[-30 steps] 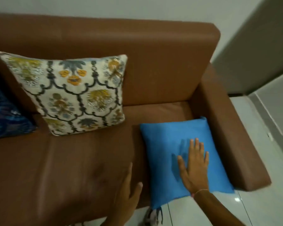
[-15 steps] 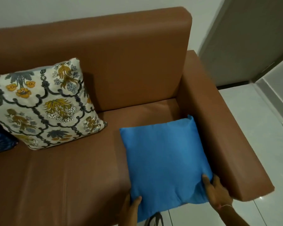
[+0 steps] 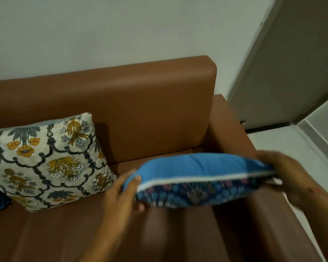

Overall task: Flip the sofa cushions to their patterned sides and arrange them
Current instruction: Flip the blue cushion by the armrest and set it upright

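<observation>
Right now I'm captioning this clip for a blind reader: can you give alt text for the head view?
Two hands, left hand and right hand, hold a blue cushion edge-on above a brown sofa, its dark patterned underside showing. A floral cushion leans against the backrest to the left.

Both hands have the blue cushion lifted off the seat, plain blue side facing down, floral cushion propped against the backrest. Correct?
Not quite. In the head view the blue cushion, held by the left hand and right hand, has its plain blue side up and patterned side down. The floral cushion is against the backrest.
</observation>
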